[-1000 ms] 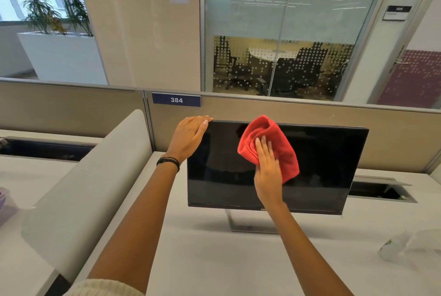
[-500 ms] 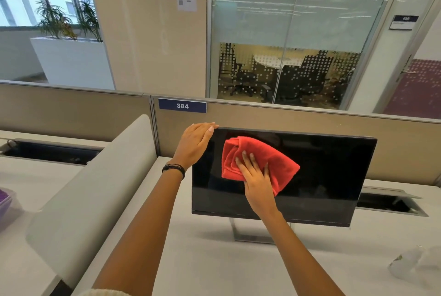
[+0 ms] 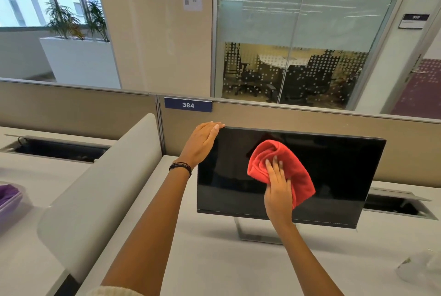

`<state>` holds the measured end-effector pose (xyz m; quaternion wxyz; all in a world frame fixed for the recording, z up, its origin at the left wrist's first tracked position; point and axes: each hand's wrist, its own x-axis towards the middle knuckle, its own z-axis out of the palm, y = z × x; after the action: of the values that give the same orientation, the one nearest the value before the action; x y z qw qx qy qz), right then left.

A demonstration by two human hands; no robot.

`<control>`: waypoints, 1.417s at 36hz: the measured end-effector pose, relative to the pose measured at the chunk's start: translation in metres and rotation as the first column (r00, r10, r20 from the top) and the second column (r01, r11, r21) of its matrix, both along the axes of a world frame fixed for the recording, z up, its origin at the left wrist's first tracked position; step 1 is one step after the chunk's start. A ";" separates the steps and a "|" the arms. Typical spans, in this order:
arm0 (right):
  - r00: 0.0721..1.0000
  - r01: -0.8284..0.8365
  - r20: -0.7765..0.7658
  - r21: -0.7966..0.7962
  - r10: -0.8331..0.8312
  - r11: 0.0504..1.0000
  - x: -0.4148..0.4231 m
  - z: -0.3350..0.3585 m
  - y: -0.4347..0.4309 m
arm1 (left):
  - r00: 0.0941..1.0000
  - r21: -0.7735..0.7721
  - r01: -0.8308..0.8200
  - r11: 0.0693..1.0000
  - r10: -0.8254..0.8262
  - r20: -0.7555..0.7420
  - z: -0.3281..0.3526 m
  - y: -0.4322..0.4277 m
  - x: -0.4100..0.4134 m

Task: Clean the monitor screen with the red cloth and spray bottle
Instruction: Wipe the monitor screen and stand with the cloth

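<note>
A black monitor [image 3: 338, 171] stands on a metal foot on the white desk. My left hand [image 3: 201, 144] rests on its top left corner, fingers straight along the upper edge. A bunched red cloth [image 3: 298, 171] lies against the middle of the dark screen. My right hand [image 3: 278, 189] presses it flat onto the glass with straight fingers. At the lower right edge of the view a blurred clear object [image 3: 422, 269] lies on the desk; I cannot tell whether it is the spray bottle.
A beige partition [image 3: 298, 117] with a "384" sign [image 3: 188, 105] runs behind the monitor. A curved grey divider [image 3: 100, 190] separates the desk on the left, where a purple tray [image 3: 9, 198] sits. Open cable trays [image 3: 396, 205] lie in the desk.
My right hand has slid the red cloth rightward and a little downward across the screen, from the upper left area to the middle. My left hand keeps its place on the corner.
</note>
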<state>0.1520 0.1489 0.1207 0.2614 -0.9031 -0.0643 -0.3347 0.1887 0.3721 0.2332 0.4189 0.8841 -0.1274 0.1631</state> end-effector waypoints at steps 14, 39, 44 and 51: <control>0.975 -0.197 0.075 -0.136 0.209 0.971 0.022 0.027 0.074 | 1.000 -0.044 0.001 0.999 0.000 0.028 -0.001 -0.003 0.002; 0.988 -0.149 -0.025 -0.321 0.149 0.935 -0.008 -0.018 0.029 | 0.999 -0.028 -0.017 0.999 0.017 0.032 -0.006 -0.004 0.004; 0.986 -0.161 0.000 -0.285 0.168 0.945 0.003 0.011 0.061 | 0.998 -0.017 -0.008 1.000 0.009 0.059 -0.008 -0.002 0.006; 0.979 -0.203 -0.062 -0.363 0.194 0.909 0.004 0.000 0.095 | 0.997 -0.053 -0.013 0.999 0.017 0.081 -0.014 0.000 0.011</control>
<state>0.1564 0.2438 0.1212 0.1211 -0.9289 -0.2138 -0.2771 0.1995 0.3722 0.2190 0.4352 0.8663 -0.1335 0.2056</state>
